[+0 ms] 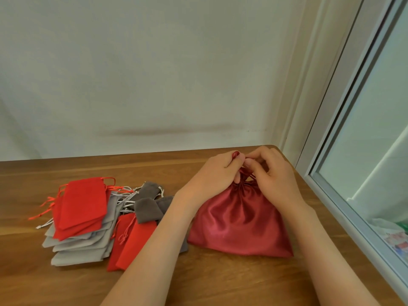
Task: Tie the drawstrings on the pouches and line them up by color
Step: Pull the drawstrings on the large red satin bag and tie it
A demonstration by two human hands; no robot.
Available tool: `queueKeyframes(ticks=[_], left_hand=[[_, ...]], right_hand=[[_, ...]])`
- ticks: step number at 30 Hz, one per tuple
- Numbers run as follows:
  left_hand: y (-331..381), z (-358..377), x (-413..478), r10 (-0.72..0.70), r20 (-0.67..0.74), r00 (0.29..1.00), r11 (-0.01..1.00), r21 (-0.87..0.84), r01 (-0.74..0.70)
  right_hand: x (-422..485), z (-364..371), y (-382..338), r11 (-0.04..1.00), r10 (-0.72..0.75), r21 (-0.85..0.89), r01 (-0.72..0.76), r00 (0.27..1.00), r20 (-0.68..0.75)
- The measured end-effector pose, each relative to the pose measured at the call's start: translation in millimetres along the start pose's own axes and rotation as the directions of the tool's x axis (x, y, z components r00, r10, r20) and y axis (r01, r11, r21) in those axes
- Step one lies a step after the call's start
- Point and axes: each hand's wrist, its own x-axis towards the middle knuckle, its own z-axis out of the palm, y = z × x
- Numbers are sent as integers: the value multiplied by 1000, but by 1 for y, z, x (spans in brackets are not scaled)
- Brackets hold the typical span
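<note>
Pinching the drawstrings (247, 176) above a red satin pouch (238, 221), left hand (216, 173) and right hand (276, 173) both, wooden table (220, 281).

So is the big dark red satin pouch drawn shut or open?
Drawn shut: the dark red satin pouch gathers into pleats at its neck, where the left hand and the right hand pinch its drawstring. Knot: cannot tell.
</note>
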Motion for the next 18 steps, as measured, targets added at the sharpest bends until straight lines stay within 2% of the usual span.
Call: queueKeyframes(ticks=[4,8,12,14,15,18], left_hand=[[4,5,-1,-38,-36,999,999,-39,36],[6,3,1,-9,-238,971,994,-108,-18],[5,3,2,-37,-177,984,999,26,42],[5,4,3,-69,-172,983,997,32,76],[5,4,4,-84,-177,981,996,-20,81],[2,5,3,-128,-181,975,973,-213,88]], right_hand=[[1,1,1,994,84,69,-81,996,-31],[1,0,2,984,127,136,-118,990,-60],[1,3,-3,966,145,224,-127,987,-67],[1,3,-5,929,158,339,-151,987,5],[1,4,-5,910,165,375,-175,985,60],[1,6,-3,929,176,284,-236,959,222]])
